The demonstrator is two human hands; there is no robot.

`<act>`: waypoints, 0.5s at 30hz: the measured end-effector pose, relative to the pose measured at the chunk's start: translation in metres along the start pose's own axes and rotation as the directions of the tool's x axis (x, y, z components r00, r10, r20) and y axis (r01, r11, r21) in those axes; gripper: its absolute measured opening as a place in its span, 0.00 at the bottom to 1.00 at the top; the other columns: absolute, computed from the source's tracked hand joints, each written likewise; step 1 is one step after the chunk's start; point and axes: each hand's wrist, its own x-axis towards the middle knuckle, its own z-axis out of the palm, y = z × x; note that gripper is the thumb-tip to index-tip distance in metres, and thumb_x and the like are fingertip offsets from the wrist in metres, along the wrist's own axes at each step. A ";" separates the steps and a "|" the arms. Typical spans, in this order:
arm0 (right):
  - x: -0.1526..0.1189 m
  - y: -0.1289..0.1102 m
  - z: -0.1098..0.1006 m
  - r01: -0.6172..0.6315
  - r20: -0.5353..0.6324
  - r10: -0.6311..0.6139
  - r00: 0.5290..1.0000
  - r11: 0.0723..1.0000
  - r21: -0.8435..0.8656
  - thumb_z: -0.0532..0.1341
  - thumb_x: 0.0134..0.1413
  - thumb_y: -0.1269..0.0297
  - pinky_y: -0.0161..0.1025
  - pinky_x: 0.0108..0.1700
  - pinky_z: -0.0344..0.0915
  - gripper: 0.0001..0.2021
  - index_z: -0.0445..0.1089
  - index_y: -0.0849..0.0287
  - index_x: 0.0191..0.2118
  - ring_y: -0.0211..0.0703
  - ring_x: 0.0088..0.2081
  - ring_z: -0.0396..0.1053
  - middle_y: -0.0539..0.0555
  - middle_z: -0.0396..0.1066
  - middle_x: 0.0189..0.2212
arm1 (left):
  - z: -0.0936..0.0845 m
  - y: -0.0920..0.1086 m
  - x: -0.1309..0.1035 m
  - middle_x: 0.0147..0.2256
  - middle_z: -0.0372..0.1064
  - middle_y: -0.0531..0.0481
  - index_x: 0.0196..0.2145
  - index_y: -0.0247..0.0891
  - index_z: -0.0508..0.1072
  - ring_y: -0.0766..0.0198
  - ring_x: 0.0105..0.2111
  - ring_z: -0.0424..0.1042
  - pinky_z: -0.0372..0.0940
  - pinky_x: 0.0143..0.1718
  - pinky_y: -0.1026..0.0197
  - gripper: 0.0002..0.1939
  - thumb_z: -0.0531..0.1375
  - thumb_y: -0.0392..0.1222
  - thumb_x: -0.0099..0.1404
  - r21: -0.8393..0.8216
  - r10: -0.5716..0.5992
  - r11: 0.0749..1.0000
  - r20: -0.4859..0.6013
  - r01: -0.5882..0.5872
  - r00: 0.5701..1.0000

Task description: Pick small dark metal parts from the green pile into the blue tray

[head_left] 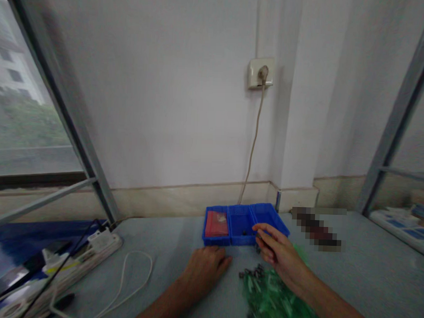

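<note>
Three joined blue bins (234, 240) stand on the grey table by the wall. The left bin holds a red packet (216, 224); a small dark piece (244, 232) lies in the middle one. My left hand (208, 268) rests on the table just in front of the left bin, its fingers together, and what they hold, if anything, is hidden. My right hand (273, 249) is at the front of the right bin, thumb and forefinger pinched on a small dark part (259, 235). Below it lie small dark metal parts (257, 272) beside a green plastic bag (276, 300).
At the left are a white power strip (86, 261) with plugs and a loose white cable (122, 279). A blurred dark object (317, 230) lies right of the bins. A plugged-in cord (256, 132) hangs down the wall behind them.
</note>
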 end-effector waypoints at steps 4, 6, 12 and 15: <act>0.000 0.000 -0.001 -0.008 0.002 0.008 1.000 1.000 0.013 0.74 0.50 0.52 0.30 0.20 0.39 0.19 0.76 0.59 0.42 0.26 0.18 0.46 0.44 0.61 0.22 | 0.000 0.000 0.000 0.40 0.77 0.46 0.40 0.39 0.77 0.54 0.39 0.77 0.67 0.41 0.58 0.18 0.51 0.49 0.78 0.003 0.000 1.000 0.000 0.000 1.000; 0.000 -0.001 0.000 -0.014 0.007 0.013 1.000 1.000 0.023 0.74 0.51 0.52 0.30 0.20 0.39 0.18 0.75 0.59 0.41 0.27 0.18 0.46 0.43 0.59 0.21 | 0.000 0.000 -0.001 0.39 0.77 0.46 0.40 0.39 0.77 0.54 0.39 0.77 0.66 0.40 0.58 0.18 0.51 0.49 0.79 0.008 0.002 1.000 -0.006 -0.002 1.000; -0.001 -0.001 0.000 -0.005 0.005 0.005 1.000 1.000 0.002 0.73 0.51 0.52 0.31 0.20 0.39 0.18 0.75 0.58 0.42 0.27 0.18 0.45 0.43 0.59 0.21 | 0.000 0.000 -0.001 0.39 0.77 0.48 0.39 0.40 0.76 0.55 0.38 0.77 0.66 0.39 0.59 0.17 0.52 0.49 0.78 0.010 0.010 1.000 -0.028 -0.010 1.000; 0.000 0.000 0.000 0.038 -0.002 -0.038 0.999 0.997 -0.071 0.71 0.54 0.50 0.31 0.20 0.40 0.18 0.74 0.58 0.43 0.27 0.18 0.46 0.47 0.65 0.26 | 0.001 -0.001 -0.001 0.38 0.77 0.48 0.39 0.40 0.76 0.56 0.38 0.77 0.66 0.38 0.59 0.17 0.52 0.48 0.78 0.014 0.015 1.000 -0.026 -0.014 1.000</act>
